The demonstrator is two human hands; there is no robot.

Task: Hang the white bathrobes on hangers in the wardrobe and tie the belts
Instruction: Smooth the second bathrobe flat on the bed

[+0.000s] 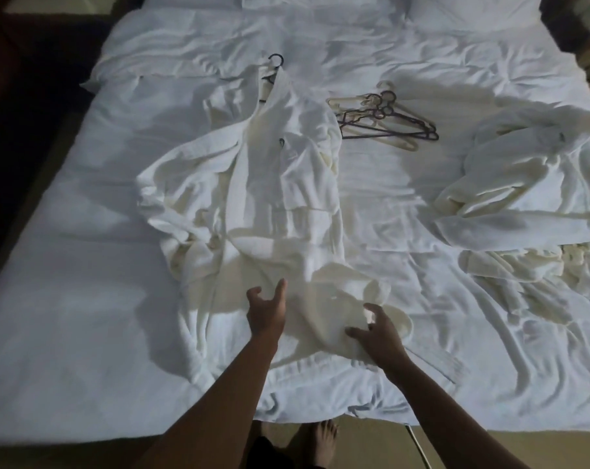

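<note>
Bare feet (315, 438), bed (67, 299), spare hangers (384, 118) beyond bathrobe (269, 184)

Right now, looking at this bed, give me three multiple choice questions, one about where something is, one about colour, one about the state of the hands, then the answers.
1. Where is the pile of loose hangers?
A. on the floor
B. on the bed, between the two bathrobes
C. in a wardrobe

2. What colours are those hangers?
A. dark and cream
B. all red
C. all blue

3. What are the hands doing?
A. both gripping hangers
B. left hand and right hand open over the near bathrobe
C. tying a belt

Answers: B, they lie on the sheet beside the right-side bathrobe; A, both tones show; B, fingers are spread, holding nothing.
</note>
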